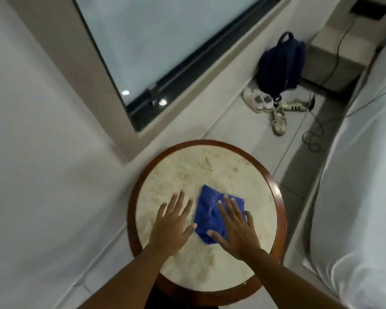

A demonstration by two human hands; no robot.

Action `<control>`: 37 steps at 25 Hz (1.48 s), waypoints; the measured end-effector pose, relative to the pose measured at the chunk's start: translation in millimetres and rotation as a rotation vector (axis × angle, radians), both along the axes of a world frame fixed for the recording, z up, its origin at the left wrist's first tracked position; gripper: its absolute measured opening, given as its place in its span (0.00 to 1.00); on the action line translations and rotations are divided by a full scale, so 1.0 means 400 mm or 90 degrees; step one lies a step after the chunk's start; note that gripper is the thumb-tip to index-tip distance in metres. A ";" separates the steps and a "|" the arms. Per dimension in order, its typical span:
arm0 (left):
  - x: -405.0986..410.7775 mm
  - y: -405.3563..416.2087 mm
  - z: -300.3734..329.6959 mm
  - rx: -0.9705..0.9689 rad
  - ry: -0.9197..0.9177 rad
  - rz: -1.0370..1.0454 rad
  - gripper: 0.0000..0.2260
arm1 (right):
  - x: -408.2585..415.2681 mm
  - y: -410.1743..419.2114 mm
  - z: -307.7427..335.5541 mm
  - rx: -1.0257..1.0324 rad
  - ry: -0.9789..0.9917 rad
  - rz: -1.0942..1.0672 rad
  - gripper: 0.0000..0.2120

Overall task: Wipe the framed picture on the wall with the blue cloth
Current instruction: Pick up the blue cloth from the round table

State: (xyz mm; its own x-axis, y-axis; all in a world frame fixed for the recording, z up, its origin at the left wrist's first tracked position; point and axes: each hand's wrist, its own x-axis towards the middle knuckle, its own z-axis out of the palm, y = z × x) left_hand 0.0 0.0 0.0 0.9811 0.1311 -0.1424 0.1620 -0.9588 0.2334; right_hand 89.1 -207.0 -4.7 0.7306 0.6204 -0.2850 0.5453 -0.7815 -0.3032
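A crumpled blue cloth point(206, 210) lies on a round marble-topped table point(210, 166) with a dark wooden rim. My right hand point(234, 226) rests flat on the cloth's right half, fingers spread and pointing away from me. My left hand point(173, 221) lies palm down on the bare marble just left of the cloth, fingers apart, thumb near the cloth's edge. No framed picture is in view; the wall on the left is plain white.
A large window point(165, 52) with a dark frame fills the upper middle. On the floor beyond the table are a dark blue backpack point(279, 65), several white shoes point(270, 108) and a black cable point(312, 134). A white bed point(363, 175) runs along the right.
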 end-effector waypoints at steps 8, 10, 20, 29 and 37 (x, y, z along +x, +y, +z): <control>0.074 -0.003 -0.412 0.087 -0.066 -0.046 0.24 | 0.035 0.105 -0.355 0.004 -0.163 -0.004 0.38; 0.087 0.002 -0.407 0.099 -0.055 -0.035 0.24 | 0.046 0.105 -0.361 0.058 -0.206 -0.001 0.32; 0.077 -0.018 -0.266 0.099 0.041 0.005 0.27 | 0.026 0.123 -0.309 0.078 -0.338 0.149 0.18; -0.126 0.079 0.478 0.180 -0.160 0.120 0.25 | -0.106 0.273 0.412 0.352 -0.385 0.155 0.18; -0.487 0.426 1.443 0.525 -0.400 0.207 0.31 | -0.395 0.703 1.294 0.905 -0.124 0.038 0.20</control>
